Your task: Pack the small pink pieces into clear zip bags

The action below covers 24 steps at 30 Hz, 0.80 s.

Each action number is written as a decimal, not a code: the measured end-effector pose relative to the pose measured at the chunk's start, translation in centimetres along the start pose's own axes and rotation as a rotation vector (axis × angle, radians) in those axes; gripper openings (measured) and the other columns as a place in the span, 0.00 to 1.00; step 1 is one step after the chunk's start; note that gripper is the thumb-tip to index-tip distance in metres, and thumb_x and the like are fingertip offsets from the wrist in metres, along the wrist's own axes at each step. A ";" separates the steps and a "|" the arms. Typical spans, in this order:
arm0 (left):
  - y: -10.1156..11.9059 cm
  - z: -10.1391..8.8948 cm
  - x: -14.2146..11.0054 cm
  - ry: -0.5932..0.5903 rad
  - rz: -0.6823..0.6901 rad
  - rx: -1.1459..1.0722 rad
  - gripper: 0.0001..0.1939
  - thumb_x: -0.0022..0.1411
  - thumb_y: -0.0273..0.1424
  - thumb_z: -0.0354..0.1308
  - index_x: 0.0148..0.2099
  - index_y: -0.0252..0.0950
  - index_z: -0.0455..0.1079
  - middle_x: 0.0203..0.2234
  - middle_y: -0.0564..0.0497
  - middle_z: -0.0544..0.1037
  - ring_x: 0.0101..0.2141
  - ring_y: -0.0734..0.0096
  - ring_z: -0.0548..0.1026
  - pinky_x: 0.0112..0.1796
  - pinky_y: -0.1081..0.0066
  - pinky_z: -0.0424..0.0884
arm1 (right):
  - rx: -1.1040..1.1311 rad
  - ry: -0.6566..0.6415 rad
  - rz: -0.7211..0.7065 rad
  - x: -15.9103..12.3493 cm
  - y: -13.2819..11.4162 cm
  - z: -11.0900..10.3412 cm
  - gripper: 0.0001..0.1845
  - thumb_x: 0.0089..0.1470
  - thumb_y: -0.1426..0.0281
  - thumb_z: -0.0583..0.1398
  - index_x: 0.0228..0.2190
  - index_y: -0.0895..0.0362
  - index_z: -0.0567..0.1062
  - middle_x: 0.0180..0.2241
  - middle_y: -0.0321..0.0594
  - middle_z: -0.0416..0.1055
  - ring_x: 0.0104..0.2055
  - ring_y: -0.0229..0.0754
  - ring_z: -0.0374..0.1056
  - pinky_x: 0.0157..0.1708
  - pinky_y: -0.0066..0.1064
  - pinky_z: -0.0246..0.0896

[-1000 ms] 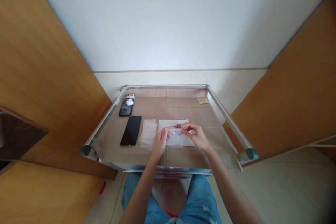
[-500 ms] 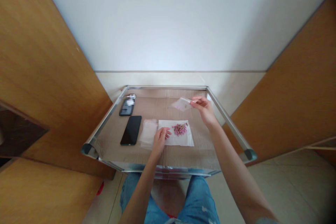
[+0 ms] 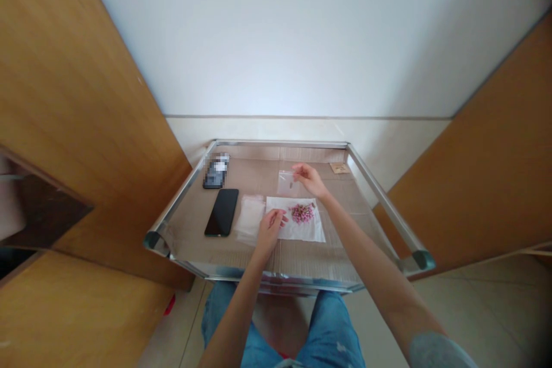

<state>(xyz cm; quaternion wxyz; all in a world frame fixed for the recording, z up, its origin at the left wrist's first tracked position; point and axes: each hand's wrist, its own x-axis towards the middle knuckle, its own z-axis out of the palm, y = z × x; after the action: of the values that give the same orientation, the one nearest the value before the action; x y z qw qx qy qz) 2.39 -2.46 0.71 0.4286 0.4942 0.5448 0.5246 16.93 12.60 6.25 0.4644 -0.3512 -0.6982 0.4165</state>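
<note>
Over the metal-framed desk (image 3: 279,142): small bag pinched in right hand

Right hand (image 3: 308,180) grips a small clear plastic bag (image 3: 286,183) between thumb and fingers, above the cardboard lining (image 3: 302,259). Left hand (image 3: 271,229), loosely curled and empty, sits at the left edge of a white paper sheet (image 3: 311,233) bearing a heap of small pink pieces (image 3: 302,213).

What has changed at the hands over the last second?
The right hand took the small clear plastic bag from the left hand and moved it away from you, past the white paper sheet; its grip still pinches the bag. The left hand now rests at the sheet's left edge. The small pink pieces and black phone stayed put.
</note>
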 end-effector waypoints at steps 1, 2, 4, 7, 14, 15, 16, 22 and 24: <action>0.0 0.0 0.0 -0.004 -0.002 -0.005 0.19 0.60 0.43 0.48 0.36 0.34 0.70 0.27 0.50 0.75 0.28 0.73 0.70 0.31 0.72 0.65 | 0.028 -0.015 0.008 0.2 0.4 0.5 0.16 0.44 0.64 0.60 0.36 0.58 0.70 0.24 0.33 0.66 0.24 0.36 0.66 0.27 0.29 0.60; 0.0 0.0 0.1 -0.008 -0.005 -0.013 0.18 0.60 0.43 0.48 0.36 0.34 0.70 0.27 0.50 0.75 0.28 0.73 0.70 0.31 0.72 0.65 | 0.045 -0.024 0.013 0.3 0.7 0.9 0.15 0.44 0.65 0.59 0.36 0.58 0.70 0.24 0.33 0.65 0.24 0.35 0.66 0.26 0.29 0.60; -0.1 0.1 0.1 -0.012 -0.009 -0.028 0.18 0.60 0.43 0.48 0.35 0.33 0.70 0.26 0.50 0.74 0.28 0.72 0.70 0.31 0.72 0.65 | 0.056 -0.047 0.025 0.6 1.4 1.8 0.14 0.45 0.67 0.58 0.36 0.58 0.70 0.24 0.32 0.65 0.23 0.35 0.67 0.27 0.29 0.60; -0.1 0.1 0.1 -0.012 -0.011 -0.044 0.16 0.59 0.41 0.49 0.35 0.33 0.69 0.26 0.50 0.74 0.28 0.73 0.70 0.31 0.73 0.64 | 0.039 -0.076 0.067 1.3 2.5 2.7 0.14 0.46 0.70 0.57 0.37 0.58 0.70 0.24 0.32 0.65 0.23 0.35 0.67 0.27 0.29 0.62; -0.1 0.2 0.1 -0.012 -0.033 -0.076 0.15 0.58 0.40 0.50 0.36 0.33 0.69 0.26 0.51 0.73 0.29 0.72 0.71 0.31 0.73 0.65 | -0.296 0.144 0.030 2.4 4.1 2.8 0.28 0.45 0.72 0.59 0.50 0.55 0.66 0.44 0.46 0.69 0.45 0.45 0.66 0.45 0.40 0.62; -0.1 0.2 0.1 -0.013 -0.030 -0.075 0.15 0.58 0.40 0.50 0.35 0.33 0.69 0.25 0.51 0.73 0.29 0.72 0.71 0.31 0.73 0.65 | -0.358 0.167 0.009 2.2 4.1 2.5 0.31 0.44 0.71 0.60 0.52 0.56 0.64 0.48 0.47 0.67 0.49 0.47 0.64 0.48 0.42 0.59; 0.0 0.2 0.1 -0.015 -0.027 -0.072 0.15 0.58 0.40 0.50 0.35 0.33 0.69 0.25 0.51 0.73 0.29 0.72 0.71 0.31 0.73 0.65 | -0.407 0.175 0.002 1.8 4.1 2.2 0.31 0.44 0.70 0.61 0.53 0.56 0.64 0.50 0.48 0.66 0.52 0.48 0.62 0.51 0.43 0.57; -0.2 0.2 0.4 -0.029 -0.006 -0.030 0.14 0.58 0.40 0.51 0.34 0.34 0.69 0.26 0.51 0.74 0.28 0.72 0.70 0.31 0.73 0.65 | -0.665 -0.116 0.093 -2.8 2.4 1.6 0.15 0.52 0.68 0.56 0.43 0.52 0.74 0.43 0.41 0.73 0.47 0.45 0.66 0.48 0.41 0.56; -0.3 0.2 0.4 -0.033 0.011 -0.020 0.14 0.58 0.39 0.50 0.34 0.34 0.69 0.26 0.51 0.74 0.28 0.72 0.70 0.31 0.73 0.64 | -0.799 -0.213 0.061 -3.9 1.5 2.1 0.14 0.53 0.66 0.56 0.41 0.50 0.75 0.46 0.40 0.72 0.49 0.47 0.65 0.49 0.42 0.52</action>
<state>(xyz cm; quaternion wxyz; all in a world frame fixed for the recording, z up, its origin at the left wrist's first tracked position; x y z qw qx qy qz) 2.50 -2.00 0.45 0.4398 0.5014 0.5298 0.5240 16.41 9.27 3.02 0.2041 -0.4793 -0.8384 0.1605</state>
